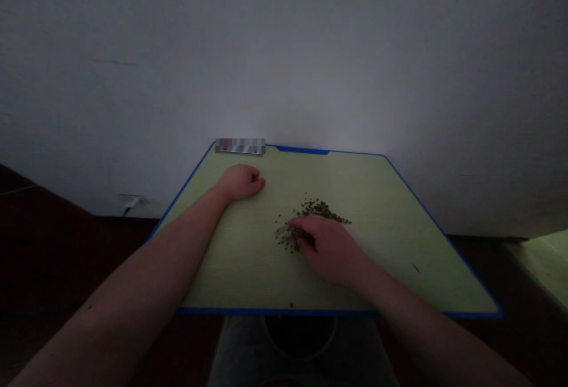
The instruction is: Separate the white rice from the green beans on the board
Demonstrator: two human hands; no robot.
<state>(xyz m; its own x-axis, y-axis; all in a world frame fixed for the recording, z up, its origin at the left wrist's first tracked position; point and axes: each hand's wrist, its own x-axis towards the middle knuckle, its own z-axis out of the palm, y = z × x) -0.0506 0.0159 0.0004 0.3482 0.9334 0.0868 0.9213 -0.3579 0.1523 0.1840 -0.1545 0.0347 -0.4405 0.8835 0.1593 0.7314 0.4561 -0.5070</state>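
Observation:
A small pile of dark green beans [320,210] lies scattered near the middle of a pale green desk top with a blue rim [248,311]. My right hand [331,251] rests palm down on the near edge of the pile, fingers bent and pressing into the beans at its left side. My left hand [242,181] lies on the desk to the far left of the beans, curled into a loose fist, and I see nothing in it. A single bean [291,304] sits by the front edge.
A white wall stands right behind the desk. A shiny flat object [240,147] lies at the desk's back left corner. A small reddish speck [416,267] is on the right part of the desk. Another green desk [548,263] shows at the right edge. The floor around is dark.

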